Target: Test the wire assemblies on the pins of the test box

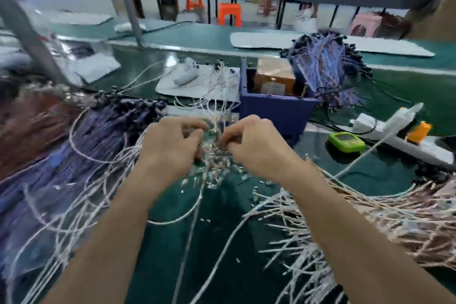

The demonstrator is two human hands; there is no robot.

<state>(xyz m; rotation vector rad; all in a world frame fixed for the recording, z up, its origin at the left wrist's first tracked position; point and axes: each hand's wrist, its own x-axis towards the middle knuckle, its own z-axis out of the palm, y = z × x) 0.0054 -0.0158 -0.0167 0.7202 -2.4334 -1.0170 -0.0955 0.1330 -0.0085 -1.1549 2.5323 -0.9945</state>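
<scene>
Left hand (170,145) and right hand (254,143) meet mid-bench, fingers of both curled, pinching into the white wire assemblies (217,158); blurred, finer grip unclear. Tangle lies on green mat (172,242), just near of blue bin (274,111). Purple wire bundle (98,143) left; green gadget (346,140) right

Green-topped benches (394,175), orange stool (229,14), pink stool (365,25) behind.
</scene>
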